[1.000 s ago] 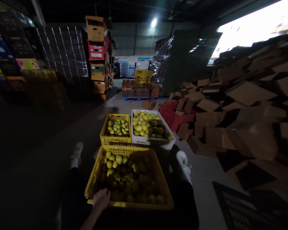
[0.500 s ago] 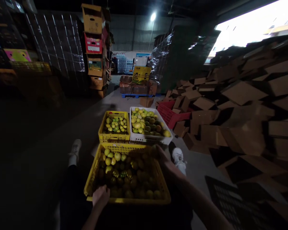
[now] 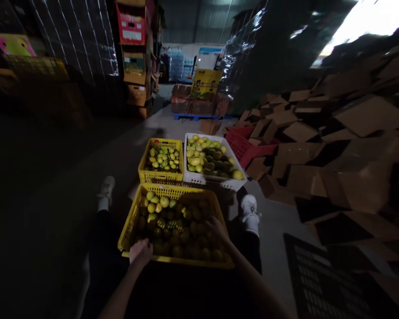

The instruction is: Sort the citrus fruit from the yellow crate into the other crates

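Observation:
A large yellow plastic crate (image 3: 173, 191) of round yellow-green fruit (image 3: 164, 202) stands in front of me between my legs. My left hand (image 3: 141, 251) is closed over its near rim, towards the left corner. Inside the crate's right side, my right hand (image 3: 217, 228) reaches over the shaded fruit, fingers stretched out; shadow blurs the fingertips, and I see no fruit held in them. Beyond the far rim sit a smaller yellow crate (image 3: 161, 180) of yellow-green fruit and, right of it, a white crate (image 3: 213, 181) heaped with yellow and greener fruit.
Flattened and open cardboard boxes (image 3: 299, 153) pile up on the right, around a red crate (image 3: 244, 144). A dark crate (image 3: 309, 270) lies at lower right. Behind are a blue pallet (image 3: 196, 117) with boxes and a tall carton stack (image 3: 136, 66). My shoes flank the crates.
My right hand has moved from the large crate's far right corner down over the fruit inside. My left hand stays on the near rim. The view has tilted downward.

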The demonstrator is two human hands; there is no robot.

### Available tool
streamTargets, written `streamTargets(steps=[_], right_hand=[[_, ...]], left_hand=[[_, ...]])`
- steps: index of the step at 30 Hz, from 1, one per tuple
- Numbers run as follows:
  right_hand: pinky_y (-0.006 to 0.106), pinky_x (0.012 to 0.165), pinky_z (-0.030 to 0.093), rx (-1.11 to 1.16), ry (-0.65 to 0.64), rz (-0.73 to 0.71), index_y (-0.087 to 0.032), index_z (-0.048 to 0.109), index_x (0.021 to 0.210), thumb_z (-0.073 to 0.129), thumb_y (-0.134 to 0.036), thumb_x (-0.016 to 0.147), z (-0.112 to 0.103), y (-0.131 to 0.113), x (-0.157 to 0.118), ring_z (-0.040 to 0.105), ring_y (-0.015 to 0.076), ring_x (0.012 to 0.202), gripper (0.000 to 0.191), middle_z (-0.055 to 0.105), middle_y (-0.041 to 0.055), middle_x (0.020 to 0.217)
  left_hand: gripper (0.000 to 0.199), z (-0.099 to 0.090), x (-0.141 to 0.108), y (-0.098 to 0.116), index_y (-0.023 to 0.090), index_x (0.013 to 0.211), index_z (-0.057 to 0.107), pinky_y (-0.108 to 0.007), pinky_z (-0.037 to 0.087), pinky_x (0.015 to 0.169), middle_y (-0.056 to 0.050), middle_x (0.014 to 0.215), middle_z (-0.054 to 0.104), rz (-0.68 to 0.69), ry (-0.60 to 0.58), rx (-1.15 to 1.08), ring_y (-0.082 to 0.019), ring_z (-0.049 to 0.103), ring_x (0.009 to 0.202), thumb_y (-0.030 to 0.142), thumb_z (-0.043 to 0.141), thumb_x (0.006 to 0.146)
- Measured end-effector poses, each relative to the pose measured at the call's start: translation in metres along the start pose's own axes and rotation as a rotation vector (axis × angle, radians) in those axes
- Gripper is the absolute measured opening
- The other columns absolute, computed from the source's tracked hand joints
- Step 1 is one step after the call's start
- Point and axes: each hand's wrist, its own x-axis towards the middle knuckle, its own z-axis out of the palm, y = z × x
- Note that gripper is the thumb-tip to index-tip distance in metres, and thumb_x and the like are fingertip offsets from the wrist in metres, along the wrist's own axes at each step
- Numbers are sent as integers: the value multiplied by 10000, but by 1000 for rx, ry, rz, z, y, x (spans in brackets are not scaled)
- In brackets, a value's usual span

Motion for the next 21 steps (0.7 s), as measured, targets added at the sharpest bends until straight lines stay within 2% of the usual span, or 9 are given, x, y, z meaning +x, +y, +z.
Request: streamTargets(steps=[3, 6, 10, 14, 17, 21], right_hand=[[308, 911, 450, -143, -128, -7, -159, 614, 1063, 503, -172, 843, 33, 14, -16, 597, 215, 1048, 247, 645, 110, 1076], [294, 917, 417, -278, -268, -33, -139, 594, 1119, 501, -212, 841, 57, 19, -26, 586, 213, 1056, 303, 630, 129, 1130], [401, 949, 365, -474, -404, -50, -119, 555, 1198, 593, -245, 788, 82, 15, -29, 525, 303, 1138, 431, 591, 184, 1209], [493, 955, 308, -627, -483, -91, -113, 607, 1126, 517, -189, 834, 99, 8, -29, 474, 365, 1176, 315, 609, 215, 1183], [486, 936, 308, -688, -514, -124, -79, 652, 1020, 444, -108, 849, 109, 4, -23, 512, 362, 1126, 270, 645, 242, 1098], [451, 849, 379, -689, -516, -155, -32, 660, 944, 496, -63, 805, 123, 2, -11, 581, 361, 1021, 217, 661, 272, 978]], left_hand=[[334, -4, -1, 0, 212, 920, 695, -312, 475, 744, -90, 986, 723, -18, -10, 13, -235, 672, 922, 273, 368, 884], [330, -5, -1, -1, 215, 942, 693, -312, 473, 753, -95, 1001, 716, -43, -33, 17, -237, 665, 932, 293, 379, 880], [330, -6, 0, -2, 210, 943, 690, -309, 471, 754, -97, 995, 711, -67, -72, 12, -234, 660, 927, 309, 382, 876], [351, -7, 2, -3, 200, 957, 686, -311, 467, 776, -96, 1002, 701, -76, -110, 0, -236, 648, 947, 331, 370, 880], [364, -6, 4, -3, 193, 967, 685, -323, 465, 798, -99, 1014, 692, -84, -138, -12, -245, 638, 969, 346, 365, 882], [389, -4, 6, -4, 180, 1007, 674, -341, 453, 837, -110, 1037, 674, -87, -157, -27, -252, 618, 1001, 365, 352, 891]])
